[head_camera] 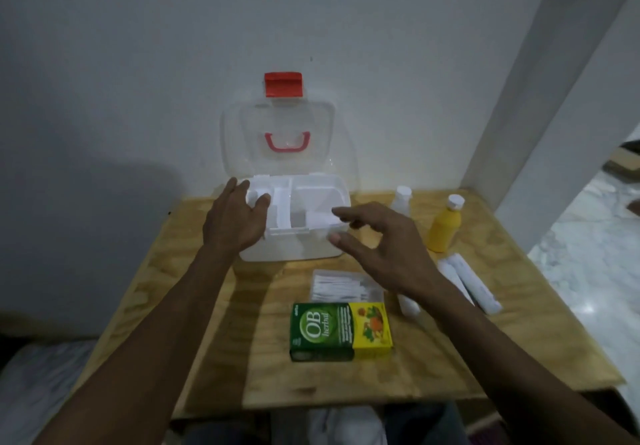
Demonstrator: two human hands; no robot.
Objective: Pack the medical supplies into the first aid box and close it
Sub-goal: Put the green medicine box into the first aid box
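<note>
The plywood table [194, 358] carries everything, and my landmark is the clear plastic first aid box [294, 250] at its back, lid [277, 122] propped open against the wall. My left hand [235, 223] rests on the box's left rim, fingers relaxed; my right hand [377, 240] hovers spread at its right front corner, gripping nothing. Nothing looks packed yet. In front of the box lies the green-and-yellow cardboard carton [341, 332]; right of it stands the yellow plastic bottle [443, 226]. My right forearm could topple that bottle.
</note>
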